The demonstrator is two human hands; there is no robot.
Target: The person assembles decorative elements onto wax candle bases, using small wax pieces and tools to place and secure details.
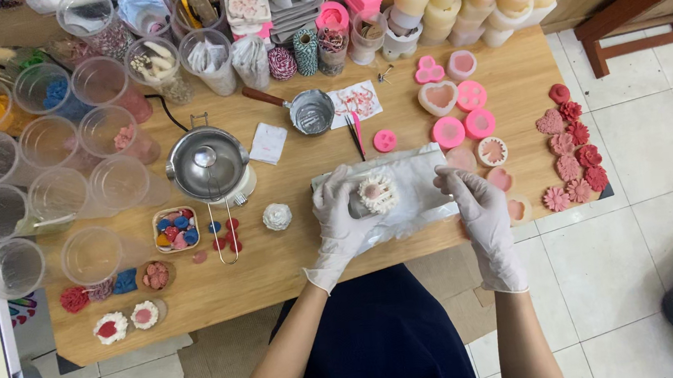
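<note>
A small white flower-shaped candle (376, 192) is pinched in the left hand (341, 217), just right of the steel melting pot (207, 162). It is judged light and brittle-petalled, best taken by its base. The clear plastic wrap (422, 181) is grasped by the right hand (480, 208).

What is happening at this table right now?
A person in white gloves works at a wooden table crowded with craft things. The left hand holds a white flower-shaped piece over a clear plastic bag, and the right hand grips the bag's edge. A small metal pot stands to the left, pink moulds lie behind, and red and pink flower shapes are lined up on the right.
</note>
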